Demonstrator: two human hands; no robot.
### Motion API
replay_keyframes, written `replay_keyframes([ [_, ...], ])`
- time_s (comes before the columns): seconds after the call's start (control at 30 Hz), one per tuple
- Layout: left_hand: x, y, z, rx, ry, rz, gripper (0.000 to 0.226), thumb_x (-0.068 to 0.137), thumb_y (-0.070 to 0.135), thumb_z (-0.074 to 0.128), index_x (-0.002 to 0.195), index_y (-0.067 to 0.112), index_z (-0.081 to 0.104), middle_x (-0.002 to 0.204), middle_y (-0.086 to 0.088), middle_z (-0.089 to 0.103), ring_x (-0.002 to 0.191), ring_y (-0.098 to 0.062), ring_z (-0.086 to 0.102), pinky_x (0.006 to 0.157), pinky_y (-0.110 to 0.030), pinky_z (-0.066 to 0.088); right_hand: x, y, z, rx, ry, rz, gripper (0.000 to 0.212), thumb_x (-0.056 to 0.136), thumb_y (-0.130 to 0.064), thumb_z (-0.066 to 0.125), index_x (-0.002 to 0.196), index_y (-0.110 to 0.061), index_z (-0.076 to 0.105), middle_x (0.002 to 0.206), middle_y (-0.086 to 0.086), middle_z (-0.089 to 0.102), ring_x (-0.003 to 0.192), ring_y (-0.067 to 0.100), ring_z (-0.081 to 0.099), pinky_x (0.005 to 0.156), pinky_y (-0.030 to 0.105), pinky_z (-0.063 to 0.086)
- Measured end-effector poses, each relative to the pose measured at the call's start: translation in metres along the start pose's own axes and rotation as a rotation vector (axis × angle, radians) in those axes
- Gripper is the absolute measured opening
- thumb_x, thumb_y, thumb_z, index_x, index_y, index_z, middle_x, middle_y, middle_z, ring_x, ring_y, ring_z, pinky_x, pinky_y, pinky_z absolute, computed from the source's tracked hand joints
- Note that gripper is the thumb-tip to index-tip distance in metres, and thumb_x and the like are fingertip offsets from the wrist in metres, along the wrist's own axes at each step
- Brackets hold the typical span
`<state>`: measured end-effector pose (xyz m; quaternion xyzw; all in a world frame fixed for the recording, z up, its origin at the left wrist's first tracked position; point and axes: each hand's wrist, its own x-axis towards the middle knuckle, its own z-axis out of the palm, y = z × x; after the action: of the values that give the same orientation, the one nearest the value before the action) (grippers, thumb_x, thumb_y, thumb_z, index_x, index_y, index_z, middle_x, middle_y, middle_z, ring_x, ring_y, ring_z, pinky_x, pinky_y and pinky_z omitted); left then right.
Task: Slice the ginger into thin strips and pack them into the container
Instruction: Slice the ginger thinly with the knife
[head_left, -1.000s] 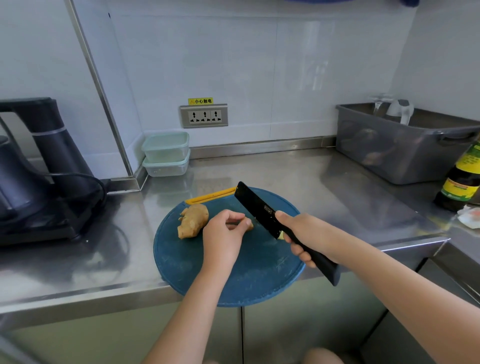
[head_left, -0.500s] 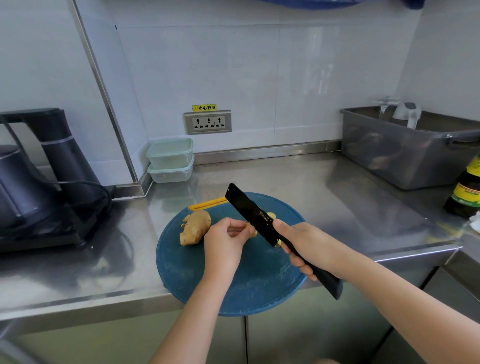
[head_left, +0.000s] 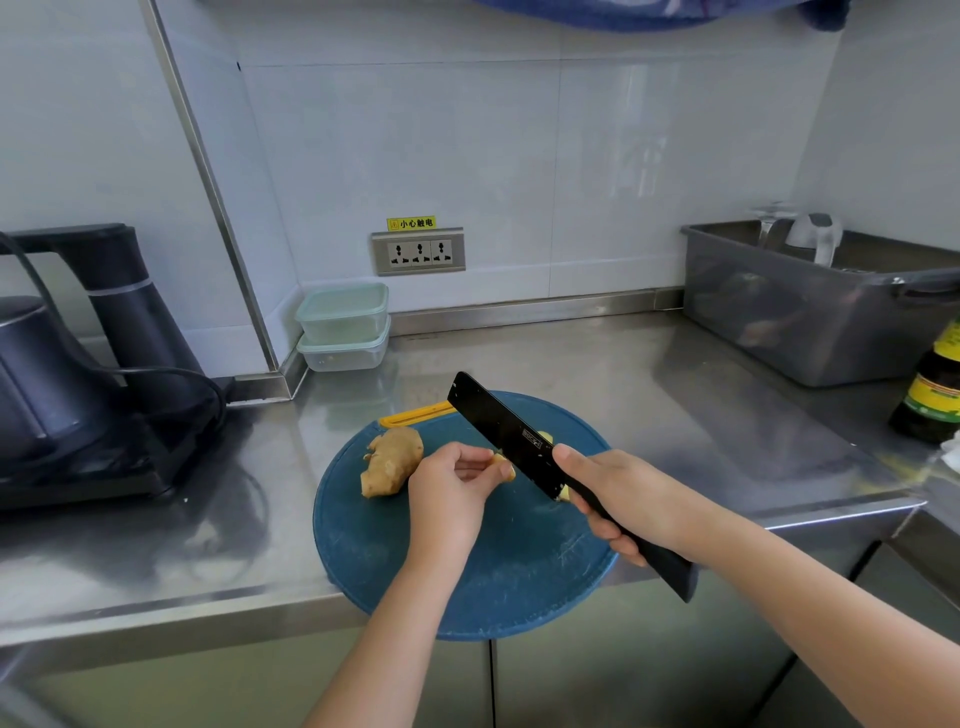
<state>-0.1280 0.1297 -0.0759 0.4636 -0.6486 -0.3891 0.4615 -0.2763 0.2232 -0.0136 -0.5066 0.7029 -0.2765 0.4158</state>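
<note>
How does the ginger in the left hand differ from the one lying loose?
The ginger root lies free, brown-skinned; the ginger piece is pinched by the left hand beside the knife. The piece is far smaller than the root, showing yellow flesh. Both are over the cutting board.

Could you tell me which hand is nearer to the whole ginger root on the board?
Left. The left hand, pinching a ginger piece, sits just right of the ginger root; the right hand grips the knife farther right.

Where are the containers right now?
In the head view, two stacked lidded containers sit at the back left of the counter, just lower left of the wall socket, behind the cutting board.
</note>
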Motion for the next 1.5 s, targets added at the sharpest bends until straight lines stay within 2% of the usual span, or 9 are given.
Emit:
replay_keyframes([
  [0.57,-0.001,0.003,-0.002,-0.044,-0.032,-0.035,0.014,0.075,0.012,0.079,0.085,0.016,0.069,0.073,0.012,0.07,0.07,0.008,0.065,0.065,-0.004,0.045,-0.002,0.008,0.003,0.018,-0.012,-0.015,0.052,0.098,-0.056,0.031,0.07,-0.013,0.042,0.047,0.0,0.039,0.035,0.015,0.034,0.039,0.023,0.036],
  [0.83,-0.003,0.004,-0.001,-0.022,-0.035,-0.03,0.014,0.074,0.012,0.08,0.084,0.018,0.072,0.078,0.008,0.072,0.073,0.003,0.067,0.067,-0.006,0.047,-0.007,0.013,0.019,0.038,0.069,-0.023,0.048,0.099,-0.05,0.031,0.073,-0.01,0.04,0.046,-0.003,0.034,0.034,0.012,0.029,0.041,0.026,0.034],
  [0.93,-0.004,0.004,0.0,-0.001,-0.038,-0.022,0.012,0.074,0.012,0.08,0.081,0.018,0.072,0.076,0.009,0.072,0.072,0.001,0.067,0.069,-0.009,0.049,-0.003,0.012,0.022,0.074,0.084,0.018,0.048,0.1,-0.051,0.032,0.075,-0.01,0.039,0.047,-0.001,0.032,0.035,0.014,0.028,0.04,0.026,0.032],
  [1.1,-0.004,0.001,0.004,0.075,-0.026,0.002,0.017,0.073,0.01,0.081,0.078,0.018,0.067,0.077,0.005,0.07,0.072,-0.002,0.065,0.067,-0.011,0.048,0.001,0.012,0.013,0.208,-0.008,0.129,0.051,0.098,-0.057,0.032,0.071,-0.013,0.039,0.047,0.001,0.037,0.037,0.015,0.031,0.04,0.022,0.032],
  [1.17,-0.003,0.0,0.005,0.106,-0.022,0.027,0.02,0.074,0.012,0.081,0.085,0.018,0.065,0.083,0.006,0.068,0.077,-0.003,0.063,0.067,-0.008,0.046,0.002,0.014,0.012,0.245,-0.02,0.139,0.052,0.097,-0.059,0.032,0.072,-0.014,0.039,0.048,0.001,0.039,0.037,0.015,0.032,0.04,0.022,0.033],
  [1.23,-0.004,-0.001,0.005,0.157,-0.041,0.044,0.027,0.077,0.017,0.078,0.1,0.019,0.065,0.092,0.007,0.065,0.082,-0.002,0.059,0.069,-0.006,0.044,0.001,0.016,0.014,0.252,-0.003,0.13,0.053,0.096,-0.06,0.032,0.072,-0.014,0.04,0.049,0.001,0.039,0.037,0.015,0.033,0.041,0.023,0.034],
  [1.3,-0.003,-0.001,0.005,0.235,-0.057,0.066,0.03,0.081,0.019,0.075,0.11,0.019,0.067,0.095,0.005,0.064,0.08,-0.002,0.057,0.068,-0.006,0.043,0.0,0.017,0.015,0.253,0.031,0.101,0.053,0.096,-0.06,0.032,0.072,-0.013,0.04,0.05,0.002,0.04,0.037,0.015,0.033,0.042,0.023,0.035],
  [1.5,-0.004,0.004,0.005,0.267,-0.049,0.084,0.019,0.081,0.019,0.074,0.096,0.022,0.063,0.082,0.013,0.059,0.075,-0.001,0.054,0.064,-0.006,0.042,-0.009,0.016,0.017,0.18,0.096,0.069,0.052,0.097,-0.057,0.032,0.072,-0.012,0.042,0.051,0.004,0.04,0.036,0.015,0.034,0.04,0.023,0.036],
])
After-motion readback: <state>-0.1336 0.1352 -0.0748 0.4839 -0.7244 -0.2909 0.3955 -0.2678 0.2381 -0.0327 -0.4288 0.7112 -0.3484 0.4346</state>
